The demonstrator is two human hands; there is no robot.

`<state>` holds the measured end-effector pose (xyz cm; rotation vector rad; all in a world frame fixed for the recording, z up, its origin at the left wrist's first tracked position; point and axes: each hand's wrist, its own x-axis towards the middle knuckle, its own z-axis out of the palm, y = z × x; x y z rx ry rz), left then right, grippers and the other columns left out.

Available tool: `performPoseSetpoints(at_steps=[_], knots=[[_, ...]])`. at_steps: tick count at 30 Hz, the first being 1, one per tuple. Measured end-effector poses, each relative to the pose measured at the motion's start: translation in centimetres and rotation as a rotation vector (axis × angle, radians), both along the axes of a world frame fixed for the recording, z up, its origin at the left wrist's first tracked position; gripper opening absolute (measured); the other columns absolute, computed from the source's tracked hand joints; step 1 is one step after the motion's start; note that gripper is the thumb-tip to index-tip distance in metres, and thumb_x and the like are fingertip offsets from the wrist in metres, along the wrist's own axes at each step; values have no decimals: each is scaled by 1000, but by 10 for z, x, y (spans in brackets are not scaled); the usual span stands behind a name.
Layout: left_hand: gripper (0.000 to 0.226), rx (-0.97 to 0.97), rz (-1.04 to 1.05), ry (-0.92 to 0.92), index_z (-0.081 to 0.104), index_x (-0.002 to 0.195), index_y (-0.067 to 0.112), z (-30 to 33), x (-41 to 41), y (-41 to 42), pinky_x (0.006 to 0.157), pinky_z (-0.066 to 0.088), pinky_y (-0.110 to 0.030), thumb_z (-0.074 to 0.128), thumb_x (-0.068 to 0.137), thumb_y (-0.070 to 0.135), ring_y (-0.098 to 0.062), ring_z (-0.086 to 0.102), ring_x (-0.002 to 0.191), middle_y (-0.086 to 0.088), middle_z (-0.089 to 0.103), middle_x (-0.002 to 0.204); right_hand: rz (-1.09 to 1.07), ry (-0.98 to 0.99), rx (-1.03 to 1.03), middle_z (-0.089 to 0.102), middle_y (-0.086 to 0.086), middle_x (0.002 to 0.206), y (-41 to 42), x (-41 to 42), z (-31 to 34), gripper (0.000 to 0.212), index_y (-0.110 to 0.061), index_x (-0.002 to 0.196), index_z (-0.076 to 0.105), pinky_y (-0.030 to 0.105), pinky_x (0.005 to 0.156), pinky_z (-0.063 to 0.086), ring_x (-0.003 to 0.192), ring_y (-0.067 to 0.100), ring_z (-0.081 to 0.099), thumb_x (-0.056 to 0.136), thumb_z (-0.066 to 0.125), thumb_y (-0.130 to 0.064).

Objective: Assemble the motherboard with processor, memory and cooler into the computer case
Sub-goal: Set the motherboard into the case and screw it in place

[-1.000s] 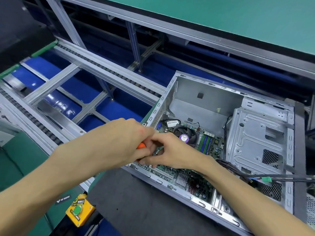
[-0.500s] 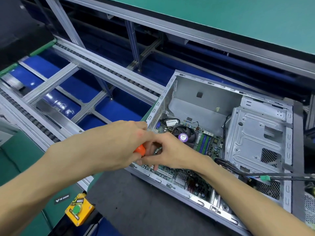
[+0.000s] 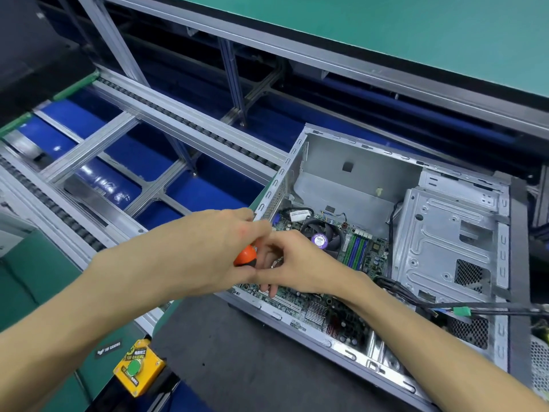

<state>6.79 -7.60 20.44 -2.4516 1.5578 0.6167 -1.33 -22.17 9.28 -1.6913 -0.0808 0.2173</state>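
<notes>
An open grey computer case [image 3: 350, 176] lies on its side with the green motherboard [image 3: 320, 310] inside it. The cooler fan [image 3: 323, 236] with a purple label and the blue and green memory sticks [image 3: 356, 251] sit on the board. My left hand [image 3: 214, 248] grips a screwdriver with an orange handle [image 3: 246, 255] above the board's left corner. My right hand [image 3: 294, 263] pinches something small by the screwdriver's shaft; the tip and what the fingers hold are hidden.
A metal drive cage [image 3: 451, 245] fills the case's right half, with black cables [image 3: 416, 298] and a green connector [image 3: 462, 311] trailing over it. The case rests on a dark mat [image 3: 237, 352]. A yellow button box [image 3: 138, 368] sits front left. Conveyor rails [image 3: 178, 120] run behind.
The orange handle shows more between my hands than before. Both hands stay at the same corner of the board, with small finger shifts only.
</notes>
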Motion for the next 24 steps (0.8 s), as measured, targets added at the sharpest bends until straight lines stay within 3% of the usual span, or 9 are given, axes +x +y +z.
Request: performPoseSetpoints(at_steps=[3,6,9,16,19,21,22,24], knots=[[36,20,72,-130,43,92,28,-4,1,-4,70,52,-35,45,90,63,-18,58,73,7,50,76,17,3,2,71,2,69,1,2,-2,30,-10,112,67,32,57,60,58,19,70,86,80,-12],[28,-14,61,-100,36,81,30,-9,-2,-4,70,54,-38,48,93,52,-19,59,71,5,52,77,18,-18,15,72,10,71,3,2,-3,26,-19,103,68,32,56,60,58,23,70,82,84,-17],[20,-40,20,-19,37,85,35,-8,-2,1,72,53,-35,53,91,44,-14,59,75,10,54,84,4,-46,16,70,13,71,6,0,-6,30,-33,89,60,29,53,58,56,22,71,80,85,-19],[19,-39,-50,111,46,96,41,-2,6,6,73,49,-30,62,89,33,-4,51,79,18,42,89,11,-31,-18,69,2,62,7,-2,-7,26,-21,92,58,31,52,58,51,18,69,85,82,-20],[20,-34,-24,82,39,96,44,-1,2,8,70,49,-27,55,89,53,-6,54,77,17,43,88,12,-33,-44,70,2,63,7,-1,-6,22,-22,92,60,31,53,58,51,19,69,87,81,-18],[42,-11,43,-35,39,94,36,-5,-2,7,64,48,-26,40,81,75,-7,53,69,12,47,80,17,-35,-75,71,6,66,6,0,-5,22,-21,102,63,30,54,58,52,21,70,88,79,-16],[48,9,73,-89,39,94,31,-9,-4,6,62,46,-28,38,81,77,-8,51,66,9,48,76,20,-37,-75,70,7,67,6,0,-5,24,-20,105,64,30,53,58,53,23,70,87,78,-15],[40,15,87,-146,38,95,27,-17,-8,5,63,48,-30,43,90,66,-13,50,65,6,48,73,25,-41,-53,69,8,67,7,0,-4,25,-25,103,65,29,52,57,56,25,71,85,77,-13]])
